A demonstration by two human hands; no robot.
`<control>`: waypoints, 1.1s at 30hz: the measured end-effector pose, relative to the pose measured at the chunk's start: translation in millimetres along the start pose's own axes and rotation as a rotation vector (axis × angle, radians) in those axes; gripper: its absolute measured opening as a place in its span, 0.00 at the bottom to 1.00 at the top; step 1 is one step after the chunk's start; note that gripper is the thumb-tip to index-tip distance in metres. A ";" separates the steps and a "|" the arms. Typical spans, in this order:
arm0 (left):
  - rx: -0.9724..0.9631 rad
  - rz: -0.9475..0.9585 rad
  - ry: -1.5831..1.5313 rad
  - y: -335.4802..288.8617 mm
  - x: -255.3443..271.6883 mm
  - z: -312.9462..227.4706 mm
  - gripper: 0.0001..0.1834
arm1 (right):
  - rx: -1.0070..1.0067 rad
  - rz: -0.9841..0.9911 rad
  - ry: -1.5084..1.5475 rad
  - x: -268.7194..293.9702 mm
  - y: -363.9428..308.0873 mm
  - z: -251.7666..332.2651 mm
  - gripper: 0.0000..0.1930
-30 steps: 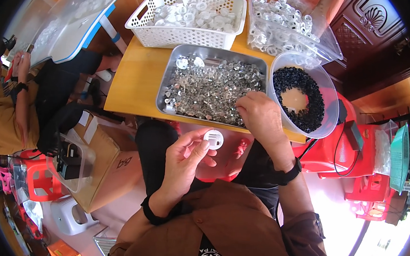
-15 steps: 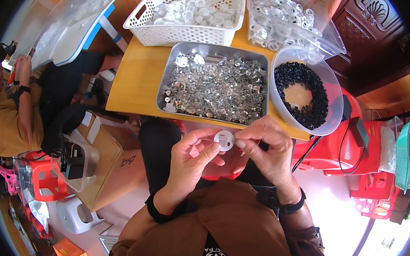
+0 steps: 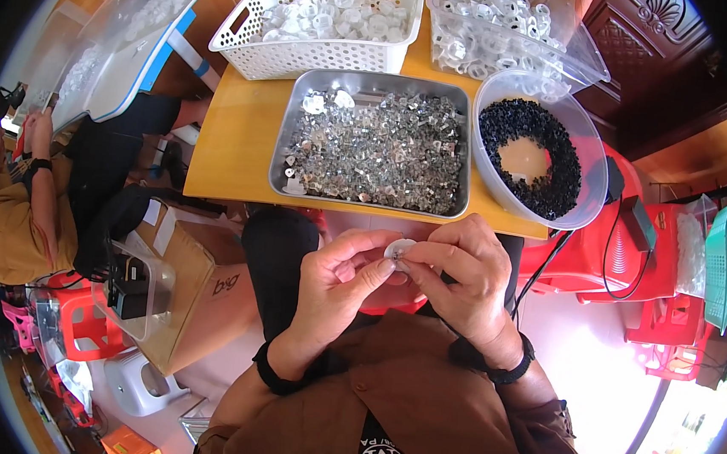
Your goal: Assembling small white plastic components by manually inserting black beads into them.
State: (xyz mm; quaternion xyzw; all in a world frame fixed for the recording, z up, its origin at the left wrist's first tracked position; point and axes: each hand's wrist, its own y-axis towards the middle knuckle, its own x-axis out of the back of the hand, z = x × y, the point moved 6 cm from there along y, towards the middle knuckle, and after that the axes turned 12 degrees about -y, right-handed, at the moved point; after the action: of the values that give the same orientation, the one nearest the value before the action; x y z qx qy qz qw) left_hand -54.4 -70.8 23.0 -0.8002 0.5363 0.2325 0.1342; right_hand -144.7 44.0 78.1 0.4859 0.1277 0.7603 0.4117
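Observation:
Between thumb and fingers, my left hand [image 3: 335, 280] grips a small round whitish plastic piece [image 3: 395, 248] above my lap. My right hand [image 3: 469, 278] is closed in a pinch, its thumb and forefinger tips pressed against the face of that piece. Whatever lies between those right fingertips is too small and covered to name. Just beyond my hands, on the table, sits a metal tray [image 3: 283, 148] of small shiny metal parts [image 3: 378, 156], with a few white pieces in its far left corner.
Right of the tray stands a clear round tub [image 3: 594, 173] of small black parts [image 3: 532, 125]. Behind are a white perforated basket [image 3: 308, 59] and a clear bin [image 3: 581, 61], both holding whitish plastic rings. A cardboard box [image 3: 205, 291] stands left; another person [image 3: 18, 217] sits beyond.
My right fingertips have moved left from the edge of the round piece onto its face, covering part of it. The piece now looks tilted. The whole view has shifted slightly.

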 end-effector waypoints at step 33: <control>-0.063 0.036 0.103 -1.5 -3.2 -4.8 0.15 | 0.341 -0.071 -0.313 7.6 -13.7 19.6 0.21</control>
State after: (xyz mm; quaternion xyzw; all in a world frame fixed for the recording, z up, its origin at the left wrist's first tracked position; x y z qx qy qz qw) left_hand -53.0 -69.9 28.7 -0.8052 0.5492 0.2101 0.0770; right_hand -122.6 54.3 84.5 0.6556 0.2060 0.6283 0.3647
